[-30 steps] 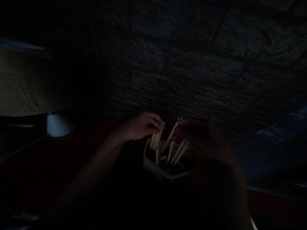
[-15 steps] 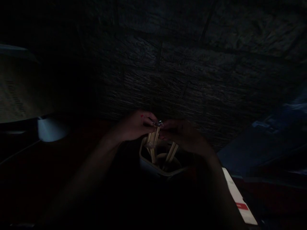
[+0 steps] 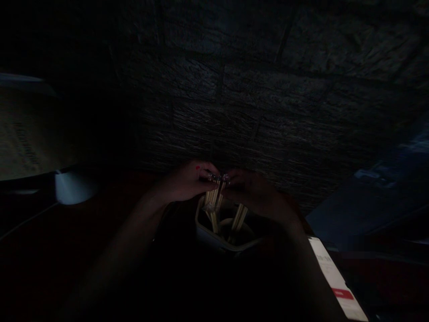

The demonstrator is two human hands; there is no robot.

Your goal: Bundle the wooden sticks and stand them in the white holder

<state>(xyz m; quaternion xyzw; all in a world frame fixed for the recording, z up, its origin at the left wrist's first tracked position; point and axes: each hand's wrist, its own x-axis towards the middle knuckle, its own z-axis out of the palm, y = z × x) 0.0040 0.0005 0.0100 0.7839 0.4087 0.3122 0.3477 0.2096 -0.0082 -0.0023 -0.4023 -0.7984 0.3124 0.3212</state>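
Note:
In dim light, several slim wooden sticks point(image 3: 213, 197), like chopsticks or skewers, stand bundled in a pale rounded container point(image 3: 208, 237). Shiny clear plastic wrap point(image 3: 217, 178) gathers at the bundle's top. My left hand point(image 3: 187, 181) pinches this wrap from the left. From the other side, my right hand point(image 3: 254, 192) pinches it too, its fingertips close to the left ones. Below the right hand a second group of sticks point(image 3: 238, 218) leans in the container, their upper ends hidden by that hand. A round rim shows inside the container.
A rough stone-block wall point(image 3: 241, 98) rises behind. To the right lies a lit phone point(image 3: 335, 277) with a red bar on its screen. At left are a printed tan bag-like thing point(image 3: 23, 138) and a pale cup-like object point(image 3: 72, 187). A bluish sheet-like surface point(image 3: 362, 192) stands far right.
My view has shifted slightly, so most things sit a little lower. Both hands keep hold of the wrap, and the plastic looks spread a bit wider between them.

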